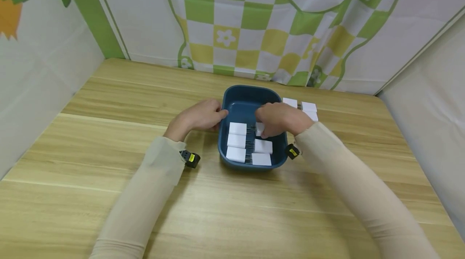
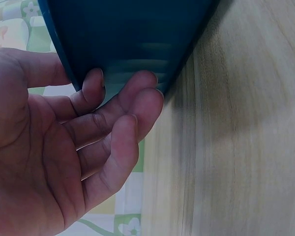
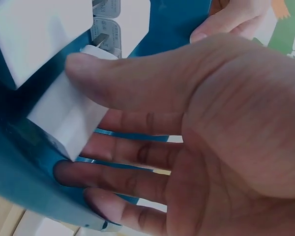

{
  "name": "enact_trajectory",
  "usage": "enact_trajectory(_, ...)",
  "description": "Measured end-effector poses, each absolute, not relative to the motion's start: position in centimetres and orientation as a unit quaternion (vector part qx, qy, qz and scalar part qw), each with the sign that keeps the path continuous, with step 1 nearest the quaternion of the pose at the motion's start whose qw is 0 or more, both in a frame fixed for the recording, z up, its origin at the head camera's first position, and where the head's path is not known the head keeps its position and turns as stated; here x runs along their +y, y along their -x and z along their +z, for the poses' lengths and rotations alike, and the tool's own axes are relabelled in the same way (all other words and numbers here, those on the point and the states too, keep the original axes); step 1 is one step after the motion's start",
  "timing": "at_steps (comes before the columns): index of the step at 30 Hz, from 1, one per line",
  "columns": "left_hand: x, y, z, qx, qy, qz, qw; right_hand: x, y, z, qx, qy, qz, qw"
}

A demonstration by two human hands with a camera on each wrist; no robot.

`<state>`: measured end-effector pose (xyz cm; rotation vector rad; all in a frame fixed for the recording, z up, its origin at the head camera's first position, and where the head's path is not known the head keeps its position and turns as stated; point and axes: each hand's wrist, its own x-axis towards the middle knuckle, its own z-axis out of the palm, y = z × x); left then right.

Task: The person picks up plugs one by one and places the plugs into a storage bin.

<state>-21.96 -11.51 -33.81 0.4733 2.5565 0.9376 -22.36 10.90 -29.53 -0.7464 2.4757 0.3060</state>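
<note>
A dark blue plastic box (image 1: 250, 167) stands on the table. White plug-in power adapters (image 1: 237, 140) lie inside it in two columns, their metal prongs facing each other. My left hand (image 1: 206, 114) holds the box's left rim, thumb over the edge and bent fingers against the outer wall (image 2: 123, 39). Inside the box, at its right side, my right hand (image 1: 277, 118) pinches a white power adapter (image 3: 71, 110) between thumb and fingers. The prong end of this adapter points toward the adapters (image 3: 132, 29) of the left column. In the head view the hand partly covers it.
More white adapters (image 1: 308, 107) lie on the wooden table (image 1: 232, 214) just right of the box, partly behind my right hand. A patterned curtain (image 1: 232, 29) hangs along the table's back edge. White cloth walls (image 1: 32, 81) stand at both sides.
</note>
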Motion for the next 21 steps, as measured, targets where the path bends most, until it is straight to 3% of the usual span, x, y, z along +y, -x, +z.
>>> enact_trajectory(21,-11.40,21.89,-33.85,0.907,-0.168,0.339,0.185,10.00,22.89,-29.85,0.909,0.251,0.138,0.302)
